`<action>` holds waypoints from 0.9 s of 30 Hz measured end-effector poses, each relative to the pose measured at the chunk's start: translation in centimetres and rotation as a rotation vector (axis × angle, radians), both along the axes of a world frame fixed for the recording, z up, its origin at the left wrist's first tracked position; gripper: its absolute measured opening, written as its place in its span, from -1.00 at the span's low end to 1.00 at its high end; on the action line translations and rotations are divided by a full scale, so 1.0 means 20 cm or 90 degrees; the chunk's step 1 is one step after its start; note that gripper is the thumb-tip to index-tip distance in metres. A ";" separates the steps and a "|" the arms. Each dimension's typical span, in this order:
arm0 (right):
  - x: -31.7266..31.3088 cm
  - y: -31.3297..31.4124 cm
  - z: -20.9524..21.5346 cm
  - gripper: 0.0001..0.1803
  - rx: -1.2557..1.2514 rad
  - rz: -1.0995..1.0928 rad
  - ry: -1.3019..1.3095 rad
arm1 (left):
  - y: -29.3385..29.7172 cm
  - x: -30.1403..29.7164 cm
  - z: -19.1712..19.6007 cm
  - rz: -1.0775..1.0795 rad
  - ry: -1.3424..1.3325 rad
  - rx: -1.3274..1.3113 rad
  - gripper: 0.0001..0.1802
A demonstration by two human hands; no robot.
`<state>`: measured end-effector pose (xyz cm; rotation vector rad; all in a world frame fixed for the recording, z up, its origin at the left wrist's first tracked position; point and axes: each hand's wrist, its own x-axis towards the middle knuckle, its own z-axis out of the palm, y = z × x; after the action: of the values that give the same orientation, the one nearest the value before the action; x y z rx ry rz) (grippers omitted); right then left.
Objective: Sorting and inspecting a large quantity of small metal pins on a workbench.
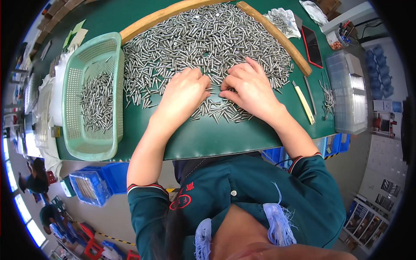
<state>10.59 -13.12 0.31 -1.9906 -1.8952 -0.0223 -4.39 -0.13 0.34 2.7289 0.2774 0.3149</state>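
A broad heap of small silver metal pins [208, 41], possibly rivets, covers the far half of the green table. My left hand [184, 93] rests at the heap's near edge, its fingers curled and the fingertips down among the pins. Close beside it on the right, my right hand [251, 89] has its thumb and fingers bent together over the pins. What either hand pinches, if anything, is too small and covered to make out. A smaller cluster of loose pins [221, 110] lies between my wrists, nearer to me. At the left stands a pale green plastic basket [69, 95] with more pins inside.
Wooden strips [277, 39] border the heap at the back and right. A cutter knife [304, 104], a red-edged phone [313, 47], a clear plastic organizer box [346, 93] and thin metal pieces [328, 99] lie on the right. Blue bins [93, 184] stand below the table.
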 end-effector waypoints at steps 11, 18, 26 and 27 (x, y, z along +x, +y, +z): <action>-0.03 0.04 -0.06 -0.87 0.043 0.019 0.004 | 0.02 0.01 0.00 0.003 0.013 0.025 -0.86; -0.02 0.01 0.02 -0.88 0.073 -0.100 0.493 | 0.00 0.03 0.05 0.156 -0.084 -0.500 -0.81; -0.01 -0.01 0.01 -0.83 -0.028 -0.084 0.850 | -0.07 0.05 0.06 0.154 -0.106 -0.541 -0.73; -0.01 0.00 0.01 -0.83 -0.026 -0.085 0.850 | -0.07 0.05 0.06 0.149 -0.100 -0.523 -0.72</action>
<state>10.41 -13.22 0.54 -1.4309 -0.8610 1.0242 -3.33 -1.53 1.57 1.8576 0.5429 0.3726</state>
